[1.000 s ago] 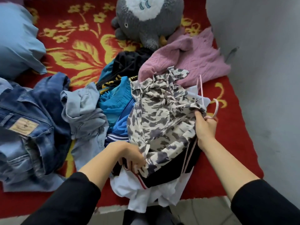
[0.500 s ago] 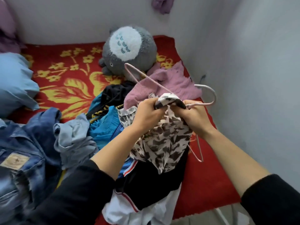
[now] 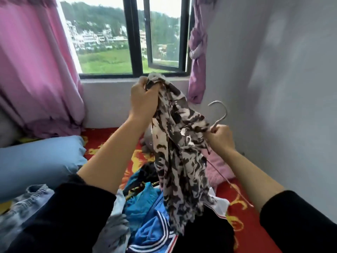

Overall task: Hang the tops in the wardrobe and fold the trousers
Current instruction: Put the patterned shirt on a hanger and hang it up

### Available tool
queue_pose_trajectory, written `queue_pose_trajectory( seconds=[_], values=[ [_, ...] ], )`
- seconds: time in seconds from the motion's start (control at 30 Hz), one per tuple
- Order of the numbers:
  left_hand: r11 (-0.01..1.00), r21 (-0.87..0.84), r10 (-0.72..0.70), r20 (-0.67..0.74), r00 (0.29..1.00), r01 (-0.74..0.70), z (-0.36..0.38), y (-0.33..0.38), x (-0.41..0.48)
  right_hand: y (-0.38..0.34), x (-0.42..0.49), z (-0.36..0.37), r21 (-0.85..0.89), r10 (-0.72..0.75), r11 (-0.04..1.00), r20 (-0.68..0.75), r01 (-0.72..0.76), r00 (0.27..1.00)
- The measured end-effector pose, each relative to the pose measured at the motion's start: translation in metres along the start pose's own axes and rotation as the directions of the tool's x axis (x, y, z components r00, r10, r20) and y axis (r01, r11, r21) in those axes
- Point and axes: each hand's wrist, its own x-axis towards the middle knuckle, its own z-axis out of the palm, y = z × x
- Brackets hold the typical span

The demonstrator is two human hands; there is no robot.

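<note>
Gripping the patterned top (image 3: 182, 161) bunched high in the left hand (image 3: 144, 99), pinching the hanger (image 3: 226, 114) neck in the right hand (image 3: 221, 136), lower, just right of the down-hanging cloth.

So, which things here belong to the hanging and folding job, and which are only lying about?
For the job:
- camo top, gripped by the left hand
- hanger, held by the right hand
- pink sweater
- jeans
- clothes pile

Lying about:
- pillow
- curtain
- window
</note>
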Motion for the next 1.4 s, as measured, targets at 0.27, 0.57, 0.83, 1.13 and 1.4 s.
queue_pose_trajectory(
  seconds=[0.27, 0.57, 0.83, 1.13, 1.4],
  values=[
    [0.686, 0.718, 0.108, 0.059, 0.992, -0.118, -0.069, -0.004, 0.036, -0.083, 0.057, -0.033, 0.112, -0.149, 0.976, -0.270, 0.185, 0.951],
    [0.873, 0.447, -0.199, -0.038, 0.979, 0.195, -0.063, -0.073, 0.013, -0.029, 0.013, -0.006, 0.375, 0.047, 0.924, 0.076, -0.072, 0.996],
    [0.851, 0.302, -0.420, -0.102, 0.902, 0.430, -0.061, -0.115, 0.007, 0.033, -0.025, -0.010, 0.547, 0.073, 0.786, 0.382, -0.289, 0.921],
    [0.811, 0.448, -0.324, -0.192, 0.926, 0.377, -0.074, -0.122, 0.001, 0.080, -0.046, -0.007, 0.410, 0.125, 0.802, 0.597, -0.435, 0.793],
    [0.887, 0.324, -0.388, 0.134, 0.912, 0.330, -0.042, -0.098, -0.026, 0.030, -0.056, 0.047, 0.214, -0.044, 0.975, 0.455, -0.061, 0.889]
  ],
)
